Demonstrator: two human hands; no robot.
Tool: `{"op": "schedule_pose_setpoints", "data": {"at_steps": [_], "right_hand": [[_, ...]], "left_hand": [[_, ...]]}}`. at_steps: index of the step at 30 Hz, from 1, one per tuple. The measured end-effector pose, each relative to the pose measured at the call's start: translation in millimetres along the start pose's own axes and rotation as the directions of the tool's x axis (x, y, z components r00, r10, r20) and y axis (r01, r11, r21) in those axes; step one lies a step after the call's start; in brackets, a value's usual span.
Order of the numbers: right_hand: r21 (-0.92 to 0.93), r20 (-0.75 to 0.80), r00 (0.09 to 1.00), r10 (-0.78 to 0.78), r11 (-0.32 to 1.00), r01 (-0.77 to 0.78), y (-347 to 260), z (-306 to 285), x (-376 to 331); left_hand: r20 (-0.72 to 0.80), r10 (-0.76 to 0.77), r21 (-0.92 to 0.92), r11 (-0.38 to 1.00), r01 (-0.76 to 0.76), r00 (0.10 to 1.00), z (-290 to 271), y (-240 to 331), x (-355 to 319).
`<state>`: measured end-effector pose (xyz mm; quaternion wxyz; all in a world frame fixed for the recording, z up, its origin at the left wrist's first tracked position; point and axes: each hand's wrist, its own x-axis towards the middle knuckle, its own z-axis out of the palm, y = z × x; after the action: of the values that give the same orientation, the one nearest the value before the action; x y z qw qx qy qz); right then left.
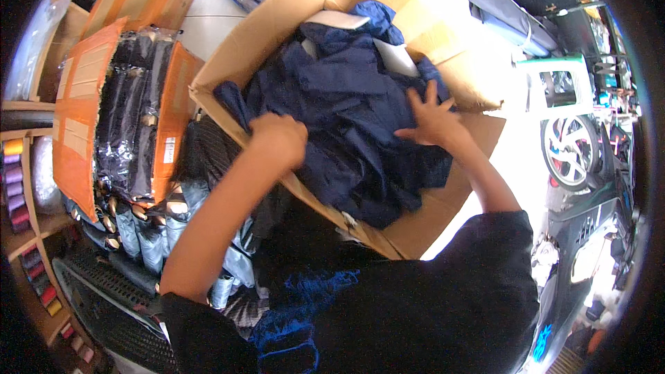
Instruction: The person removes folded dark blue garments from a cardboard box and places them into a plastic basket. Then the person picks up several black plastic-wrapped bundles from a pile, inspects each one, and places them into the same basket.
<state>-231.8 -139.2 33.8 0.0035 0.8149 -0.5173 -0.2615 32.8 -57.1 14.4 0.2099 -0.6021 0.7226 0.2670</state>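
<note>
Black shirt nearest; navy cloth in the carton stretches toward its near corner, between left hand, curled by the left edge, grip unclear, and right hand, fingers spread.

Left forearm: bare, extends forward and inward. Left hand: back upward, left fingers curled under, fingertips hidden from view. Right forearm: bare, angled forward and inward. Right hand: back upward, right fingers spread apart, thumb extended toward the left. Both hands: well apart, the right slightly farther forward
</note>
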Motion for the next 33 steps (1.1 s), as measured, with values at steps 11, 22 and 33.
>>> {"op": "schedule_pose_setpoints", "data": {"at_steps": [11,22,33], "right_hand": [[0.933,-0.163,0.87,-0.464,-0.36,-0.017,-36.3,-18.7,72.1],[0.195,0.404,0.888,-0.218,0.969,0.15,20.4,15.6,26.6],[0.798,-0.045,0.749,-0.661,0.428,0.425,-106.3,60.2,-14.1]], "left_hand": [[-0.849,0.243,-0.012,0.879,-0.476,0.469,-54.2,21.3,3.7],[-0.294,-0.143,0.107,0.978,0.181,0.945,-13.8,-17.9,14.7],[-0.789,0.373,-0.025,0.775,-0.632,0.488,-42.3,35.2,-0.6]]}}
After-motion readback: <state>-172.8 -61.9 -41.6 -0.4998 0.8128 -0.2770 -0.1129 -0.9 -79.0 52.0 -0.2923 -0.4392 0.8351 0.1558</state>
